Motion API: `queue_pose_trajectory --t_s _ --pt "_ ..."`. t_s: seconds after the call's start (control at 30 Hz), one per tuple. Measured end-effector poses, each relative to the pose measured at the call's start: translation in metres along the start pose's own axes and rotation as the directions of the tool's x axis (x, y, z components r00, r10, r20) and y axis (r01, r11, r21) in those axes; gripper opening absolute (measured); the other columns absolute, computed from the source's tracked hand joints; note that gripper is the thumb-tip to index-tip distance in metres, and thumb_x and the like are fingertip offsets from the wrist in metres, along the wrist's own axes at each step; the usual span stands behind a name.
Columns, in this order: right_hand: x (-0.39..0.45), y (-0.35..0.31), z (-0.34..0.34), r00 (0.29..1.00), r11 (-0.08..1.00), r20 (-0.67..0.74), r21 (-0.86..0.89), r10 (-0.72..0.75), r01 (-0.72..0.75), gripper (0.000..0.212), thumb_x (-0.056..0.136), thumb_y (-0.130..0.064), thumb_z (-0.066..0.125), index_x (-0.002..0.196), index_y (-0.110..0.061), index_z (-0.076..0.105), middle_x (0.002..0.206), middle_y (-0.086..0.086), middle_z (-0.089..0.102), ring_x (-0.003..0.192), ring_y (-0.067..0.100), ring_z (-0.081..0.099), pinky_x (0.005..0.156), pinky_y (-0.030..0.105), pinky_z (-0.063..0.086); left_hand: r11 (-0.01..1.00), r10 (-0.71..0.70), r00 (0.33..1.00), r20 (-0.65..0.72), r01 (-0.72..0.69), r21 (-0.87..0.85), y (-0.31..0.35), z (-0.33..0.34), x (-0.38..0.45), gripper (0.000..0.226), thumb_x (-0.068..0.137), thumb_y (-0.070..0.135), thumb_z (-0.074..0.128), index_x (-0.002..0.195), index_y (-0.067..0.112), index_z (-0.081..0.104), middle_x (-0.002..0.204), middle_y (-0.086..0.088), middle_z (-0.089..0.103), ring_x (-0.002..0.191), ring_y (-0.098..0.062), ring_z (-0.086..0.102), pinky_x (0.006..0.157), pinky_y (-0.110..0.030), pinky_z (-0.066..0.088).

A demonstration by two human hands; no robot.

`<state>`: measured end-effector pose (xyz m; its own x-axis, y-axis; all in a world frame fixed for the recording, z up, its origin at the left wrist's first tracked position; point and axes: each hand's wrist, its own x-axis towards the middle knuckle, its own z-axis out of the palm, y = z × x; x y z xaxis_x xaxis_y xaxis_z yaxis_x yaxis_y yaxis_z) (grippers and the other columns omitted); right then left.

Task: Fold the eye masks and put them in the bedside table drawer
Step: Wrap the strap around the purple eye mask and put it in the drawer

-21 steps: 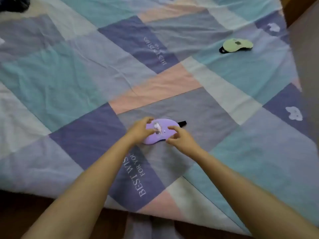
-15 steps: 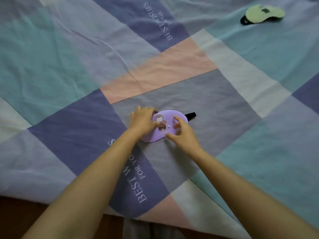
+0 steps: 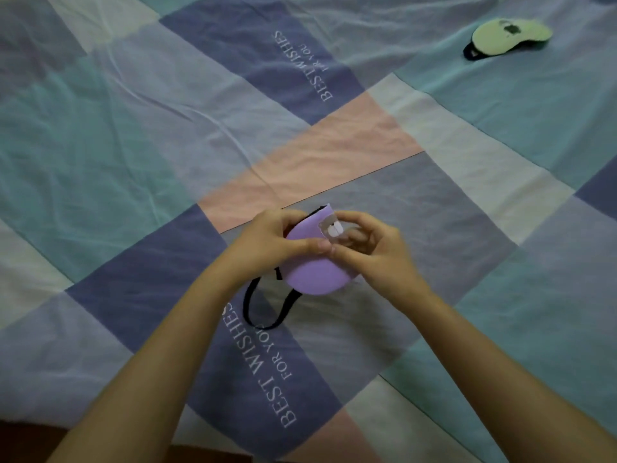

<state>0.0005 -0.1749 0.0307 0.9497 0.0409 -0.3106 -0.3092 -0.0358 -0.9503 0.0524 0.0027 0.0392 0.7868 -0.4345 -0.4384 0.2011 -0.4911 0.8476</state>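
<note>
A purple eye mask with a small white animal print is held up just above the bed, folded roughly in half. My left hand pinches its left side. On the right, my right hand grips the folded edge. The mask's black elastic strap hangs down in a loop onto the cover. A pale green eye mask with a black strap lies flat at the far right of the bed. No bedside table or drawer is in view.
The bed cover is a patchwork of teal, purple, pink and grey squares with white lettering. Its near edge runs along the bottom, with dark floor below at the left.
The purple mask lay flat on the cover under both hands; now both hands have lifted it and folded it over, and its strap dangles free.
</note>
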Motion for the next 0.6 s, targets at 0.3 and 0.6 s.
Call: queue_pose_trajectory --t_s 0.3,0.6 --pt "-0.023 0.027 0.029 0.928 0.944 -0.271 0.277 0.255 -0.178 0.028 0.076 -0.011 0.075 0.103 -0.009 0.066 0.094 0.01 0.074 0.081 0.017 0.07 0.072 0.03 0.056 0.773 -0.304 0.907 -0.292 0.056 -0.632 -0.01 0.034 0.0 0.031 0.089 0.031 0.064 0.112 0.012 0.064 0.1 -0.006 0.073 0.085 -0.018 0.072 0.058 -0.028 0.056" --pt "-0.045 0.036 0.031 0.942 0.951 -0.176 0.172 0.285 -0.256 0.021 0.071 -0.024 0.077 0.064 -0.006 0.067 0.045 -0.001 0.055 0.046 0.009 0.052 0.057 0.022 0.045 0.736 -0.424 0.825 -0.373 0.075 -0.673 -0.034 0.045 -0.009 0.043 0.076 0.01 0.077 0.115 0.008 0.059 0.105 -0.008 0.07 0.092 -0.022 0.069 0.071 -0.031 0.057"
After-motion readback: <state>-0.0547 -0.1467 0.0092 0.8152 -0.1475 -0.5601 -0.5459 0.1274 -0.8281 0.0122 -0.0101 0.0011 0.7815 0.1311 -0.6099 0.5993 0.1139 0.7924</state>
